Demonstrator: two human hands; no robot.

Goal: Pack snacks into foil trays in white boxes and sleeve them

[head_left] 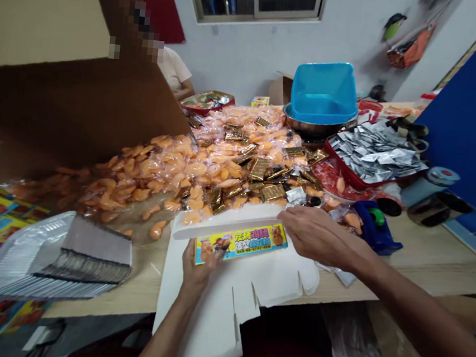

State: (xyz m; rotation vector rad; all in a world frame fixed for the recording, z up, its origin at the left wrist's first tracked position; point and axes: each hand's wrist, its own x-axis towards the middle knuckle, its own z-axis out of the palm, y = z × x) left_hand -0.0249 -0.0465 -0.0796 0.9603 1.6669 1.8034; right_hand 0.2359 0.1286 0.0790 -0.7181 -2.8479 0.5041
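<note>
A white cardboard carton (207,321), partly folded, lies at the table's front edge with its flaps spread toward me. Its raised side panel (240,243) is yellow and blue with printed lettering and a cartoon figure. My left hand (198,267) grips the left end of that panel, thumb across the print. At the right end, my right hand (314,235) is closed with fingertips pinching the carton's corner. Just behind the carton spreads a heap of orange drumstick-shaped pieces in clear wrappers (189,165), mixed with gold foil packets (272,192).
A stack of clear plastic trays (57,256) stands left, below a large brown cardboard box (80,113). At right are a blue tape dispenser (376,228), a red tray of silver sachets (348,169) and a flask (431,186). A blue basin (324,94) and a person (175,71) are behind.
</note>
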